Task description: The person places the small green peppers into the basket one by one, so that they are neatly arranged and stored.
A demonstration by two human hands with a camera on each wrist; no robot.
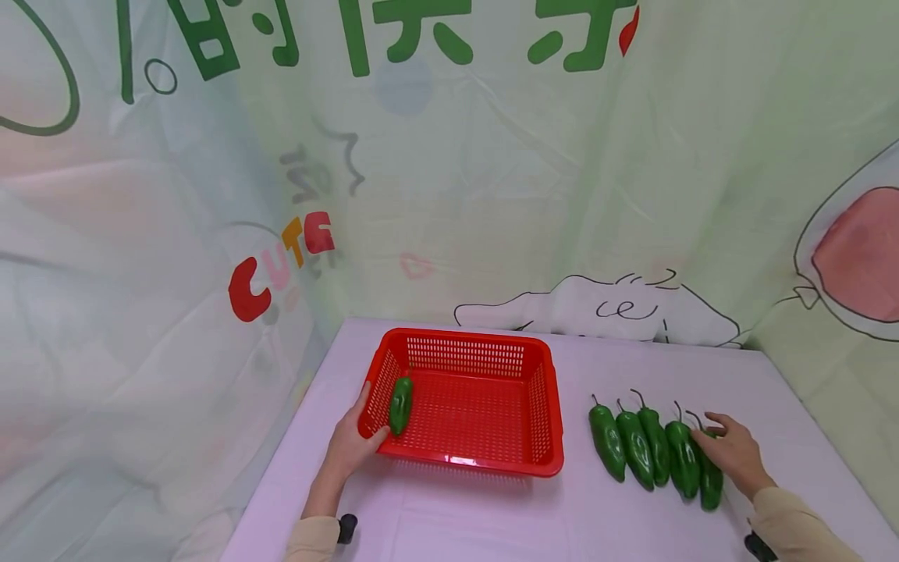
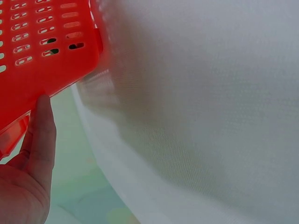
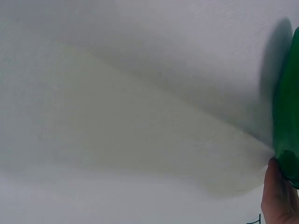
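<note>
A red plastic basket (image 1: 467, 462) with slotted walls sits on the table. Inside it, by the left wall, lies one green pepper (image 1: 400, 407). My left hand (image 1: 351, 443) grips the basket's left rim near the front corner, thumb at the front edge and fingers along the outside. To the right, several green peppers (image 1: 635, 451) lie side by side, stems pointing away. My right hand (image 1: 733, 454) pinches the stem end of the rightmost green pepper (image 1: 712, 482). In the right wrist view a finger touches that pepper (image 3: 287, 107); the rest of the grip is hidden.
A pale lilac cloth covers the table (image 1: 485, 523). Behind it and at both sides hangs a printed curtain (image 1: 449, 195), close to the table's edges. A strip of tabletop separates the basket from the row of peppers.
</note>
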